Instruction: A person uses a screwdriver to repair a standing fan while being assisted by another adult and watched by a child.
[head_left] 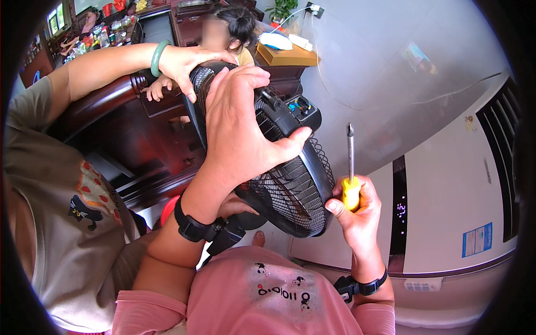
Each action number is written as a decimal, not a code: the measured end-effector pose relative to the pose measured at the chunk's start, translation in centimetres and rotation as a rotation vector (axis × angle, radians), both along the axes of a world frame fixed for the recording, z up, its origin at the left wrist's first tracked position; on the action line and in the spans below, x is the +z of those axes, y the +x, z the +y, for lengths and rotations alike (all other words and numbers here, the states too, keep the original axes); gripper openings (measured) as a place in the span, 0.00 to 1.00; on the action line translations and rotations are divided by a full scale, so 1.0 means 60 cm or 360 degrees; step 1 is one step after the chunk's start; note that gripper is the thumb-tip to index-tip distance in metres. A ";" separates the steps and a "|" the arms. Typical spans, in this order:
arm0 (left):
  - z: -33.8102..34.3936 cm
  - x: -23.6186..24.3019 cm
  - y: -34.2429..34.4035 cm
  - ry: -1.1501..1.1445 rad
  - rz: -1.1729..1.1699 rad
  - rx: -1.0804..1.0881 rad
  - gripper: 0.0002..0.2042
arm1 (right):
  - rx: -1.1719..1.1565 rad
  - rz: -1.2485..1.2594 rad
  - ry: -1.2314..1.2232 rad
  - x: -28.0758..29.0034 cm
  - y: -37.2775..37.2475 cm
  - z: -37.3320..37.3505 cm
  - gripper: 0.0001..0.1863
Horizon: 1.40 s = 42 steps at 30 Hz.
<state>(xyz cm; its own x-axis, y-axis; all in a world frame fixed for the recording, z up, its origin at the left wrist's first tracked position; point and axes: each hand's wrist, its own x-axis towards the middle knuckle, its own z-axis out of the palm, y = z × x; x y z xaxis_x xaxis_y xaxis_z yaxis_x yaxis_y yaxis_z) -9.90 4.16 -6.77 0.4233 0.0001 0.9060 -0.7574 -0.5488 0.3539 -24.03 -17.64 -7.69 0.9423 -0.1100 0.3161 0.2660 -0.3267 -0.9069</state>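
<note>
My left hand (240, 120) is covering part of the black fan (293, 192); my right hand (362, 215) is hiding the base of the screwdriver (350, 185); far-left tabletop items (104, 38) are appearing too small to identify.

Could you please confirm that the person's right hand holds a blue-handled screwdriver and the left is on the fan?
The handle isn't blue: the head view shows the right hand holding a yellow-handled screwdriver; the left hand is on the fan.
</note>
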 end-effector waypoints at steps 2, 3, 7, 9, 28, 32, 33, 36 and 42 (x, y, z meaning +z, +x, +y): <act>0.002 -0.003 -0.001 -0.0031 -0.0001 -0.0030 0.39 | 0.0012 -0.0012 0.0031 0.002 0.000 0.003 0.22; 0.002 -0.006 -0.001 -0.0053 0.0063 -0.0069 0.41 | 0.0005 -0.0010 0.0042 0.004 0.000 0.003 0.22; 0.003 -0.009 -0.008 -0.0019 0.0134 0.0070 0.41 | 0.0014 -0.0009 0.0021 0.003 0.002 0.003 0.23; 0.008 -0.006 -0.011 0.0064 0.0171 0.0097 0.43 | 0.0021 -0.0011 -0.0014 0.003 0.004 0.001 0.23; -0.005 -0.002 -0.024 -0.0012 0.0318 0.0042 0.56 | 0.0079 -0.0188 -0.0540 0.046 -0.012 -0.025 0.24; -0.009 -0.006 -0.021 -0.0017 0.0277 0.0061 0.55 | 0.0045 -0.0329 -0.1012 0.112 -0.026 -0.038 0.20; -0.010 -0.007 -0.019 -0.0019 0.0265 0.0059 0.55 | 0.0011 -0.0444 -0.1087 0.120 -0.025 -0.032 0.18; -0.009 -0.010 -0.016 -0.0032 0.0257 0.0037 0.55 | 0.0100 -0.0478 -0.1358 0.149 -0.024 -0.020 0.17; -0.009 -0.010 -0.017 -0.0043 0.0204 0.0046 0.54 | 0.0028 -0.0508 -0.1354 0.148 -0.018 -0.014 0.17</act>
